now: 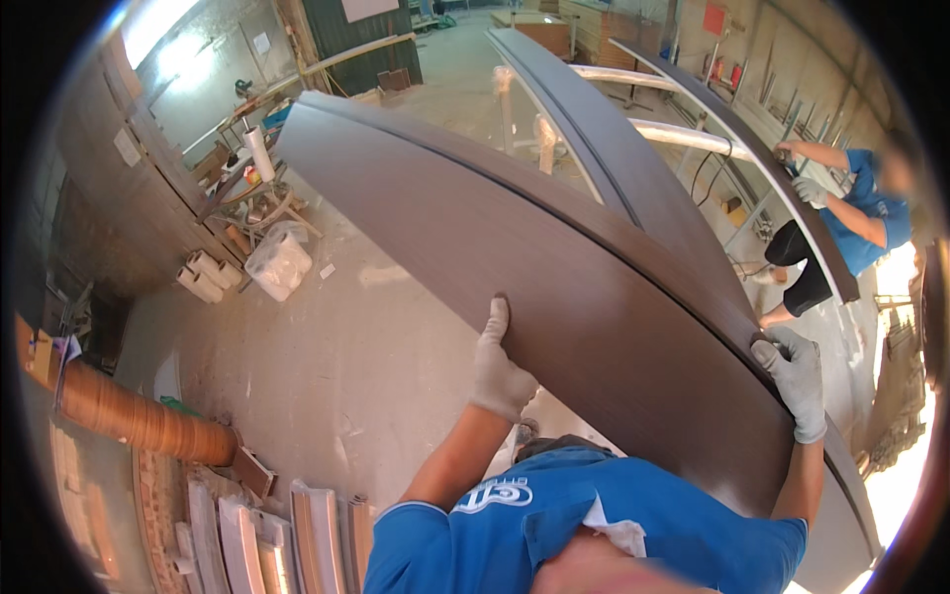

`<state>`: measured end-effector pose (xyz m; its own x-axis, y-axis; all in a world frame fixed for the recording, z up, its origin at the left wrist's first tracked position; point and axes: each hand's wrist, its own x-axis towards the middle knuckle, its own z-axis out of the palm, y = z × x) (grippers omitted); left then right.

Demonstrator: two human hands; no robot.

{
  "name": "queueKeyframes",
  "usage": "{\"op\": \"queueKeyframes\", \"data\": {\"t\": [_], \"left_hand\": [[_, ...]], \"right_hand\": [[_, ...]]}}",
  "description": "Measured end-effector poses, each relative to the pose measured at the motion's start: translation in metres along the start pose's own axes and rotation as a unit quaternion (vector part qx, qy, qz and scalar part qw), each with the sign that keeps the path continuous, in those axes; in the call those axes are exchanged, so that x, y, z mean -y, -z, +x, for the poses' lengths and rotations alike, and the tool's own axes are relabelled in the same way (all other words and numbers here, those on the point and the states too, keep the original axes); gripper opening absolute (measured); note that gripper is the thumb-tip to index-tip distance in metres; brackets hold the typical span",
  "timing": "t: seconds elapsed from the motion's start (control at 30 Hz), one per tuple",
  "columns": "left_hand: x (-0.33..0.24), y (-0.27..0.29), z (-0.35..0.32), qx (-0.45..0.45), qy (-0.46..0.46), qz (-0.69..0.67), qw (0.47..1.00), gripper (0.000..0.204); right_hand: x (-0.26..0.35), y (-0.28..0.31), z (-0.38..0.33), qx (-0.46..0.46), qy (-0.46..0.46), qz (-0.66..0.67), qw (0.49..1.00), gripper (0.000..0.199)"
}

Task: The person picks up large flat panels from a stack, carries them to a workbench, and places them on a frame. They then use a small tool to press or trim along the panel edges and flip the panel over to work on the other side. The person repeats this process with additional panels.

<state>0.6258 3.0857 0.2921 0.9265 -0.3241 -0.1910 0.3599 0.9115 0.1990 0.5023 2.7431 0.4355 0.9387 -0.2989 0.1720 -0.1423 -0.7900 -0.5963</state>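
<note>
A long dark brown panel (554,297) with a groove along one side slants across the view, from the far left to the lower right. My left hand (502,366), in a pale glove, grips its near long edge, thumb on the face and fingers hidden beneath. My right hand (795,381), gloved alike, is closed over the far long edge past the groove. A second dark panel (604,139) lies beyond, partly covered by the one I hold. To the right, a co-worker (861,213) in a blue shirt has gloved hands on a long narrow dark panel (737,129).
A rack with pale wrapped bars (683,136) stands behind the panels. At left are plastic-wrapped rolls (279,259) and a cluttered stand (267,203). Wrapped boards (317,535) and a brown ribbed roll (148,416) occupy the lower left. Stacked boards (623,30) are at the back.
</note>
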Motion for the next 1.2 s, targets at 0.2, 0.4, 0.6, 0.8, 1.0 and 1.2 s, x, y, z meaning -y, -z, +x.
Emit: {"op": "queueKeyframes", "data": {"t": [0.2, 0.4, 0.6, 0.8, 1.0, 1.2], "left_hand": [[-0.086, -0.013, 0.132, -0.074, 0.06, 0.021, 0.995, 0.052], [-0.189, -0.008, 0.283, -0.04, 0.184, -0.003, 0.982, 0.045], [-0.28, -0.05, 0.419, -0.097, 0.171, 0.075, 0.978, 0.041], [-0.316, -0.083, 0.558, -0.027, 0.216, 0.054, 0.975, 0.039], [-0.297, -0.118, 0.702, 0.029, 0.258, 0.025, 0.965, 0.042], [-0.271, -0.164, 0.835, -0.019, 0.263, 0.099, 0.959, 0.042]], "right_hand": [[0.061, -0.057, 0.107, 0.018, -0.052, -0.038, 0.998, 0.035], [0.125, -0.136, 0.211, -0.063, -0.042, -0.025, 0.997, 0.041], [0.19, -0.198, 0.325, -0.063, -0.079, -0.062, 0.993, 0.047], [0.203, -0.222, 0.441, -0.058, -0.128, -0.053, 0.989, 0.042], [0.128, -0.234, 0.571, -0.056, -0.121, -0.036, 0.99, 0.045], [0.047, -0.253, 0.693, -0.034, -0.193, 0.048, 0.979, 0.051]]}}
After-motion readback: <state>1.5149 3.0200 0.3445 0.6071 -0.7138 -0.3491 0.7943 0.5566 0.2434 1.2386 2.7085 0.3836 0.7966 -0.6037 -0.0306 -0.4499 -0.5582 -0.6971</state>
